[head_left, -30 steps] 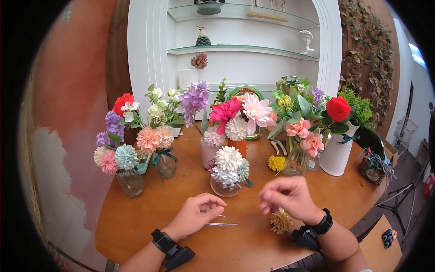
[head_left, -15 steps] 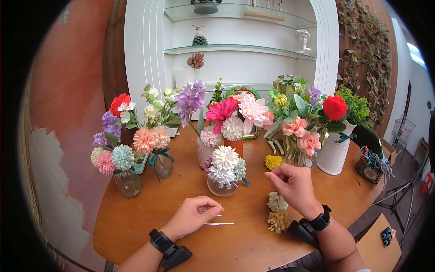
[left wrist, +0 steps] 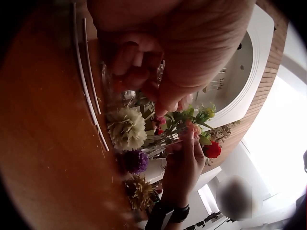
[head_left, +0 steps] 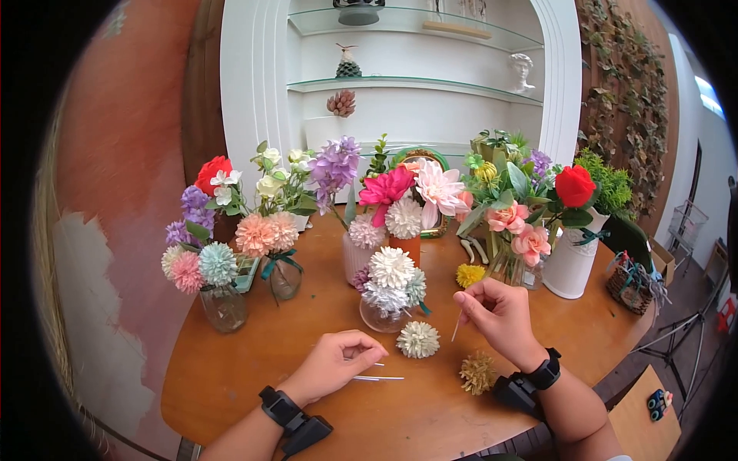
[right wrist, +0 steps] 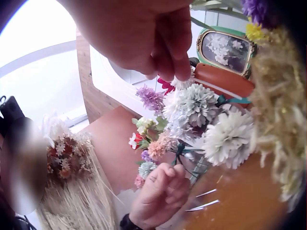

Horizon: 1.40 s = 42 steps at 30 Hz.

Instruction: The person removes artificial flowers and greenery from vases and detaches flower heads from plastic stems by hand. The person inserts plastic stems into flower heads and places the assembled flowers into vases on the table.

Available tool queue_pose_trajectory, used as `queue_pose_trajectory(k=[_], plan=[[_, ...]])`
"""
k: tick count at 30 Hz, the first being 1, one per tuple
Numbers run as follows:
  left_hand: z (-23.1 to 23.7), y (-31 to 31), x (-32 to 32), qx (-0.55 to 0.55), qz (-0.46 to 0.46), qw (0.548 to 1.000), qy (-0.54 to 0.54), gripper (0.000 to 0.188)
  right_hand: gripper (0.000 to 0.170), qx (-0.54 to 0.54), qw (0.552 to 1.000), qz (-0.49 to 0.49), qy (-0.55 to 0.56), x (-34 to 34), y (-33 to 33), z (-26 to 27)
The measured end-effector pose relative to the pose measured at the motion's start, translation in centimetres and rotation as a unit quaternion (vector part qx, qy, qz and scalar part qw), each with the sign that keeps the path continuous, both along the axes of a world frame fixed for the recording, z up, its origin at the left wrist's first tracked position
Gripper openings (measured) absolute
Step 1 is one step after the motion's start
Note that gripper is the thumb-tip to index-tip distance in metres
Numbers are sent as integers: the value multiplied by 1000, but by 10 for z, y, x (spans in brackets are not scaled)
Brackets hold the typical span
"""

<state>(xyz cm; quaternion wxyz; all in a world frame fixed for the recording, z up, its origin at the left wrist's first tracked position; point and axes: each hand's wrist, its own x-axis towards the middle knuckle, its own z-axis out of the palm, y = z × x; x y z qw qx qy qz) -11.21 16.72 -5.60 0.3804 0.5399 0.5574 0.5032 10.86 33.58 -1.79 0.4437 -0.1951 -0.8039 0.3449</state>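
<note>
Between thumb and fingertips, my right hand point(head_left: 500, 319) pinches a thin white stick point(head_left: 455, 329) that points down over the table. The right wrist view shows the same stick point(right wrist: 218, 87) slanting out from the fingers. A cream pompom flower head point(head_left: 419, 339) lies on the table between my hands. Below my right hand sits a golden-brown flower head point(head_left: 478, 373). My left hand point(head_left: 334, 363) hovers low over the table at the left, fingers loosely curled and thumb near the index finger. Under it lie two white sticks point(left wrist: 85, 76); nothing shows held there.
Behind the cream flower head stands a round glass vase point(head_left: 382, 315) with white and pale blue pompoms. Flower-filled vases line the table point(head_left: 254, 384), including a white pitcher point(head_left: 570, 265) at right. A yellow flower point(head_left: 470, 276) lies near the pliers-like handles point(head_left: 475, 247).
The cream flower head has moved from beneath my right hand leftward to the middle of the table. The stick now shows in my right fingers. My left hand has hardly moved.
</note>
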Motion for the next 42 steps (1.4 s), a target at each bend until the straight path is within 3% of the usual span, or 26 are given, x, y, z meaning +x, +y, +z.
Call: queue_pose_trajectory(k=[3,7,9,10,12,19,24,28,31,36,42], plan=[[-3,1,-1,5,-2,1000,-12,21,16,95,994,-42,-44,-1,-1,-1],[-6,2,-5,39,7,999,38,21,14,112,990,-4,-91,-2,-2,-4],[-4,1,-5,41,16,997,59,23,14,-23,991,107,-83,-3,-7,-2],[-1,1,-4,43,19,997,55,27,14,-23,990,108,-82,-3,-11,1],[-2,1,-2,42,23,998,39,43,14,-135,978,120,-107,-2,-18,9],[0,-1,-2,-13,-28,994,109,55,15,-103,984,130,-65,0,-20,6],[-4,1,-3,-11,-82,980,179,38,18,-96,991,95,-3,1,-18,5],[2,0,1,-69,-76,986,134,36,19,-73,993,96,11,-1,-16,2],[-1,0,0,-55,-48,992,102,28,19,-79,992,98,-9,-2,-17,3],[0,1,1,-7,6,979,204,27,22,36,985,108,-131,-4,-15,-1],[-7,3,-4,-10,33,972,232,26,23,41,984,98,-145,-3,-18,3]])
